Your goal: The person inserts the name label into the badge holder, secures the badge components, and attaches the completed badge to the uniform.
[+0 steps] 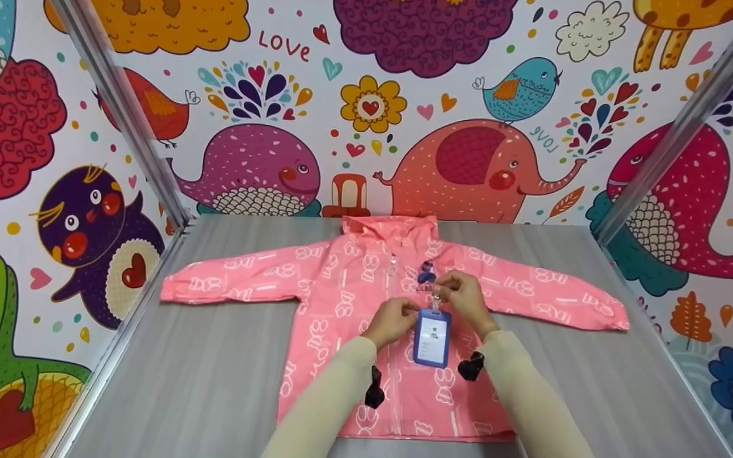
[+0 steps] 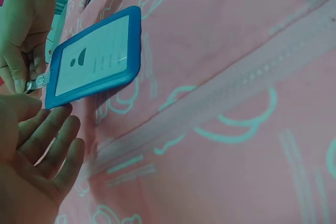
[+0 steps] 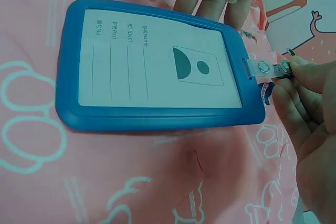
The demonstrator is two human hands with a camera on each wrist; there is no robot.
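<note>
A blue-framed ID badge holder (image 1: 431, 340) with a white card hangs over the front of a pink children's jacket (image 1: 347, 331) with white bear prints. My right hand (image 1: 466, 298) pinches the metal clip on the badge's clear strap (image 3: 264, 67) between thumb and fingertips. Beside the badge's upper left corner is my left hand (image 1: 393, 320), its fingers loosely bent, with fingertips at the frame's edge in the left wrist view. Just above the right hand, a small dark purple figure (image 1: 427, 273) shows on the jacket's chest.
The jacket lies spread on a grey wood-grain table (image 1: 214, 369), sleeves stretched out sideways and zipper running down the middle. Walls with cartoon animals (image 1: 468, 172) enclose the table's back and sides, with metal posts (image 1: 131, 121) at the corners.
</note>
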